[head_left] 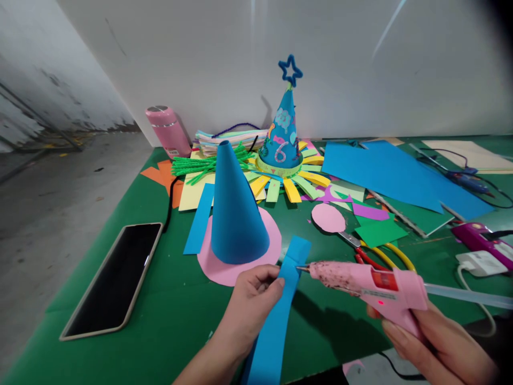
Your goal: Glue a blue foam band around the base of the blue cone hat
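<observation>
My left hand [256, 299] pinches a long blue paper strip [276, 326] by its edge, near the upper end. In my right hand [433, 342] is a pink hot glue gun [372, 286], lying sideways with its red light lit and a clear glue stick out of its back. Its metal nozzle touches or nearly touches the strip just below a crease; I cannot tell which. Behind my left hand, a blue paper cone [236, 214] stands upright on a pink paper disc [274, 230].
A decorated blue party hat [282, 133] with a star on top stands at the back. Scissors [352, 240], paper scraps and a blue sheet [377, 171] lie to the right. At the left are a phone [116, 278], green pipe cleaners [196, 166] and a pink bottle [168, 131].
</observation>
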